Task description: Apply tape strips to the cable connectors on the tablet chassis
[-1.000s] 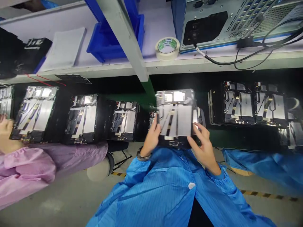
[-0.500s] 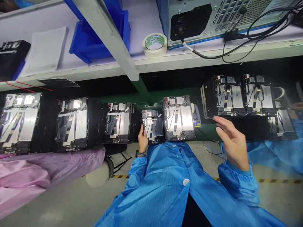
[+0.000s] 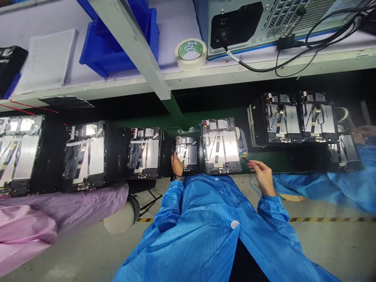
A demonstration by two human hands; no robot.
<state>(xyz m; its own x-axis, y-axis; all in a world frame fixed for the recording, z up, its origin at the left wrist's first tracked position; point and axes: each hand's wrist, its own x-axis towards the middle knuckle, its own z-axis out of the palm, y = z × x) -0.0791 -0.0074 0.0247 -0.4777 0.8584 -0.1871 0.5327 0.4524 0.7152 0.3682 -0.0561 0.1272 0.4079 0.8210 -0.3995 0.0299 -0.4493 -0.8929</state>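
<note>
My left hand point(image 3: 177, 164) is closed around the lower left edge of a small opened tablet point(image 3: 190, 154), its internal metal plates and flex cables exposed. That tablet stands in front of my body. Just to its right is a larger opened tablet point(image 3: 221, 147), bright silver inside. My right hand point(image 3: 263, 176) is to the right of the larger tablet, thumb and fingertips pinched together. A thin dark strand shows at those fingertips; whether they grip it I cannot tell. Close by, a grey device with a yellow and blue label point(image 3: 243, 152) is partly hidden behind the larger tablet.
More opened tablets stand to the left point(image 3: 143, 152) and in stacks to the right point(image 3: 282, 117). The shelf above holds a tape roll point(image 3: 190, 55), a blue bin point(image 3: 96, 58) and a computer case point(image 3: 276, 23). People in pink point(image 3: 73, 207) and blue point(image 3: 317, 194) sit on either side.
My right hand has moved left and down beside the larger tablet, its spread fingers now pinched. My left hand stays at the small tablet, which has shifted slightly away from me.
</note>
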